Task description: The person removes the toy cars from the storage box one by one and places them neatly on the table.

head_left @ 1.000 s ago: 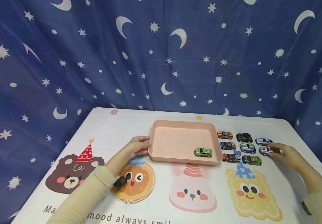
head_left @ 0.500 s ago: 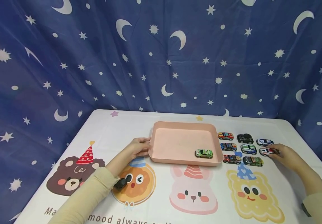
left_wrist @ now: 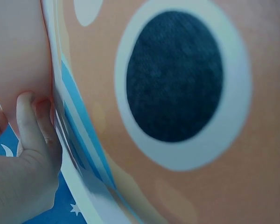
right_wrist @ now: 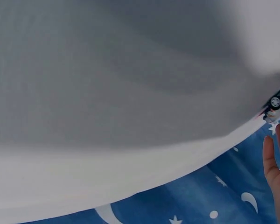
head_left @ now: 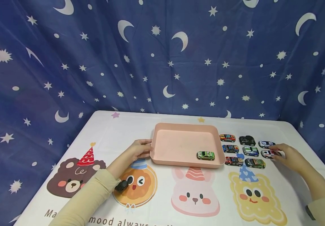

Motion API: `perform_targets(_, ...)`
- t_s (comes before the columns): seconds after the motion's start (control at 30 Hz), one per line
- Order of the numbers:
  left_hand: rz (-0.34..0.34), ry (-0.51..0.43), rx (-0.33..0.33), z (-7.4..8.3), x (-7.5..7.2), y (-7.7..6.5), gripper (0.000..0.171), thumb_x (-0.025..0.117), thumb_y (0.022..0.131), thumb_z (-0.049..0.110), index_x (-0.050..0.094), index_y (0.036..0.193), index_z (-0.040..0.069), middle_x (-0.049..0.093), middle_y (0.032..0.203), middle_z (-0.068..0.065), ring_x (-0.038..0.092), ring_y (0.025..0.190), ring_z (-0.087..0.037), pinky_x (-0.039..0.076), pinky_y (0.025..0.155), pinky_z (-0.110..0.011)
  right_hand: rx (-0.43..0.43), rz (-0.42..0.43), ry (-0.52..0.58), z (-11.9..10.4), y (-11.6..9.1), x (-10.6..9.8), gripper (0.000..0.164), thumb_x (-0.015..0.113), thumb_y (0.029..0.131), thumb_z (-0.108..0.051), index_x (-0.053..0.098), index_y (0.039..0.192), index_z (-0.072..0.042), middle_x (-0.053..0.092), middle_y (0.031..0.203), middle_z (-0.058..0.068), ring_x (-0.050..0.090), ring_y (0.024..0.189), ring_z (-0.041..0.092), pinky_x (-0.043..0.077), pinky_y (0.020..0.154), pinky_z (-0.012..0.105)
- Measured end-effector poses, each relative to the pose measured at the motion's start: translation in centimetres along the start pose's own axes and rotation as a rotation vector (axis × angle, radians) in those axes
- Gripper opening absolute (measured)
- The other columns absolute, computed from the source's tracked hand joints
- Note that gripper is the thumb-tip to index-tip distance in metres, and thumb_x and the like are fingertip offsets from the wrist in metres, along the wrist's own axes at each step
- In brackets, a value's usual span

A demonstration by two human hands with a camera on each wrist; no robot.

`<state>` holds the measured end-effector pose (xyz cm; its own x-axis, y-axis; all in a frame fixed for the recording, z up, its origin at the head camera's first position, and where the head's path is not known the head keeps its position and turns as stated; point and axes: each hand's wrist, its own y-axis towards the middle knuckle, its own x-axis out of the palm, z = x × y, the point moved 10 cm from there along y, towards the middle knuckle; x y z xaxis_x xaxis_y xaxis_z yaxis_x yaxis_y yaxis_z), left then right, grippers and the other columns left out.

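The left hand rests at the left side of a shallow pink tray, its fingertips against the outer wall in the left wrist view. One green toy car sits in the tray's front right corner. Over at the right, the right hand pinches a white and red toy car, fingers on its far side and right end. The right wrist view catches only part of a toy car at its right edge, just above two extended fingers.
Right of the tray stand several toy cars in rows, among them a black one, a white-green one and a white-blue one. A white tablecloth with cartoon prints covers the table. A blue curtain hangs behind.
The right hand's fingers have shifted slightly about the white and red car, which stays in nearly the same place. The left hand stays at the tray. The head view has tilted a little.
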<state>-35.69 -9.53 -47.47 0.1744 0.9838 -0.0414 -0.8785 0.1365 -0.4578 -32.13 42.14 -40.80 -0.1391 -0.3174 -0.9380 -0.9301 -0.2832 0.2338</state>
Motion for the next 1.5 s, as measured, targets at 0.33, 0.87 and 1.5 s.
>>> perform_targets(0.33,-0.008,-0.003,0.003,0.0,0.2,-0.1,0.056,0.059,0.085,-0.004,0.044,0.138,0.002,0.055,0.129,-0.019,0.064,0.070,-0.005,0.058,0.061,-0.017,-0.006,0.039,0.019,-2.0,0.6,-0.9,0.029,0.072,0.074,0.004,0.063,0.102,0.008,0.060,0.102,0.032,0.054,0.096,0.046,0.044,0.076,0.055)
perform_targets(0.87,-0.008,-0.013,0.001,0.1,0.1,-0.2,0.055,0.059,0.086,-0.003,0.044,0.139,0.001,0.058,0.122,-0.017,0.063,0.069,-0.005,0.059,0.064,-0.019,-0.037,0.066,0.080,-7.3,1.5,-0.6,0.028,0.069,0.083,-0.004,0.063,0.108,0.005,0.061,0.106,0.026,0.057,0.096,0.042,0.051,0.074,0.053)
perform_targets(1.5,-0.017,-0.011,0.007,0.1,0.0,-0.3,0.055,0.059,0.086,-0.002,0.043,0.139,0.001,0.060,0.120,-0.015,0.063,0.068,-0.005,0.058,0.061,-0.017,-0.065,0.002,0.125,-13.6,3.0,0.3,0.033,0.067,0.085,-0.006,0.060,0.116,0.003,0.059,0.115,0.026,0.055,0.106,0.045,0.050,0.084,0.059)
